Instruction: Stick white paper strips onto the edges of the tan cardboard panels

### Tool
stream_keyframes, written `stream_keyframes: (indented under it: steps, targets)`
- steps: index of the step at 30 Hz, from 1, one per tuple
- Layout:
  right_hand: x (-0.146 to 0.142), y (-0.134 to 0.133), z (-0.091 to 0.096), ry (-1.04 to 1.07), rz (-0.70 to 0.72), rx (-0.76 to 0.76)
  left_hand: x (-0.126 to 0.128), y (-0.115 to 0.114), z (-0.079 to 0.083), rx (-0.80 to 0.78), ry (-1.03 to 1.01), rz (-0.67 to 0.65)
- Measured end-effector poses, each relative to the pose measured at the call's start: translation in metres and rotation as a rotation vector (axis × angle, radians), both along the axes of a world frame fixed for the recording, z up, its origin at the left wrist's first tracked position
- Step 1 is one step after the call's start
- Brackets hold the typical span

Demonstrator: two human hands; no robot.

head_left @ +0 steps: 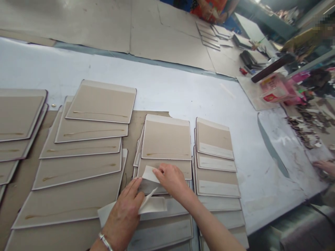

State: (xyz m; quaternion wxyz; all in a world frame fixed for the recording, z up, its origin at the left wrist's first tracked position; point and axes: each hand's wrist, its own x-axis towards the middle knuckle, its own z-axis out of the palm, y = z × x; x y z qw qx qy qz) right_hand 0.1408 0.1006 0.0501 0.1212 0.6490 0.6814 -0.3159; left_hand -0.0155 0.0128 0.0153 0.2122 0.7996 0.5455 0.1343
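Right hand pinches a white paper strip atop the middle beige cardboard covers, near the bench front edge. Left hand rests open on loose white sheets, hiding part of them; nearest covers cut off.

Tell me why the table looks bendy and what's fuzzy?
Head view: the wide lens bows the white table edges. Head view: light is soft, with hardly any shadow under the left hand or the right hand pinching a paper strip. Head view: far-right clutter smears; card covers look sharp.
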Motion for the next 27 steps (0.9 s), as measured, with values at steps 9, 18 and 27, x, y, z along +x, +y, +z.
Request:
stream_keyframes:
  steps: [9, 18, 27]
  targets:
    - [-0.007, -0.006, 0.001, 0.052, 0.031, 0.003, -0.001, -0.001, -0.002, -0.008, 0.009, -0.001]
    - [-0.005, -0.002, -0.005, -0.064, 0.006, 0.015, 0.004, -0.001, 0.000, -0.075, 0.034, 0.030]
    - [-0.019, 0.002, -0.011, -0.118, 0.074, 0.029, 0.001, 0.005, 0.008, -0.111, 0.058, 0.012]
